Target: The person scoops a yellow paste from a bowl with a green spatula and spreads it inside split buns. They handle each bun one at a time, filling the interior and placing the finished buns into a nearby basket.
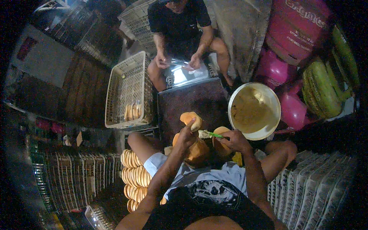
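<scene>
My left hand [186, 136] is closed around a golden bread roll [190, 119], raised over the dark tabletop. My right hand [236, 141] grips a green-handled spreader [216, 135]; its blade points left toward the left hand and carries a pale, creamy spread [204, 134]. Below both hands, more bread [197, 152] lies at my lap, partly covered by my left forearm. Another rounded piece of bread [221, 147] sits just under my right hand. Right of the table, a white bucket [276, 115] holds a yellowish-brown spread.
Opposite me, a seated person [178, 27] handles clear plastic over a shiny surface. A cream plastic crate [111, 97] with a few packed rolls stands left of the dark table [168, 109]. Stacked rolls [134, 174] rise beside my left thigh. Pink and green gas cylinders [299, 32] crowd the right.
</scene>
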Motion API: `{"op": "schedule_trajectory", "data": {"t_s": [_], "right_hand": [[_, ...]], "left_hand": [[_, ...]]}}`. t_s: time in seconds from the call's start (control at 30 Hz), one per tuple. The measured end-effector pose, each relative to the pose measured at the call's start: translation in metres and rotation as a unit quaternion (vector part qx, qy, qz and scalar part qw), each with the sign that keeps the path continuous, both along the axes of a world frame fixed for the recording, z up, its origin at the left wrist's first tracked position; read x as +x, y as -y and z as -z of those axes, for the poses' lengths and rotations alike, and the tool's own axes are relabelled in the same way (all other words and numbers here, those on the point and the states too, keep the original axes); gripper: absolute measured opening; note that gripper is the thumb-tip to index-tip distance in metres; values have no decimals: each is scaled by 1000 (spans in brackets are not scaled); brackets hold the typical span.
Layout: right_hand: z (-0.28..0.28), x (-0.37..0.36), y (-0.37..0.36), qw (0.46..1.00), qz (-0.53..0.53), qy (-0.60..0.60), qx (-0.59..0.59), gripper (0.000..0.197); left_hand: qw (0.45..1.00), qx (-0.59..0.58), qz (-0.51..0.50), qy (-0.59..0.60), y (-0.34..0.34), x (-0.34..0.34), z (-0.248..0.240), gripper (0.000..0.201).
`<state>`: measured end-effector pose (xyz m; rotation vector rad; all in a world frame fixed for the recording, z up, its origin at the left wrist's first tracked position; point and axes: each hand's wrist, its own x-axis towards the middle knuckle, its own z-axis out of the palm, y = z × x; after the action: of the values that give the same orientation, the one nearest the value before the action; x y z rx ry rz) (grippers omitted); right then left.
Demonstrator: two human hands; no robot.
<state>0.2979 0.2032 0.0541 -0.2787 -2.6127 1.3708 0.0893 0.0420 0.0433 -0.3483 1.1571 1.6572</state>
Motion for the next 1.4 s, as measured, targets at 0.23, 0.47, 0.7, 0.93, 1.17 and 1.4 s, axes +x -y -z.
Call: {"op": "schedule_trajectory", "data": {"t_s": [0.23, 0.47, 0.7, 0.93, 1.17, 1.4], "right_hand": [[-16, 17, -23, 977, 135, 48, -161, 34], [-23, 23, -34, 939, 249, -9, -236, 25], [-30, 20, -31, 940, 246, -30, -233, 24], [-27, 12, -30, 936, 254, 14, -243, 24], [-28, 11, -29, 913, 233, 87, -324, 28], [-6, -3, -24, 934, 190, 118, -278, 38]], "left_hand": [[989, 135, -6, -58, -16, -51, 14, 45], [924, 50, 38, -376, -37, -114, 90, 39], [468, -322, 549, -613, -82, -96, 112, 45], [535, -305, 545, -569, -107, -122, 76, 49], [433, -288, 430, -738, 14, -34, 96, 62], [267, -191, 456, -827, 122, 118, 108, 51]]}}
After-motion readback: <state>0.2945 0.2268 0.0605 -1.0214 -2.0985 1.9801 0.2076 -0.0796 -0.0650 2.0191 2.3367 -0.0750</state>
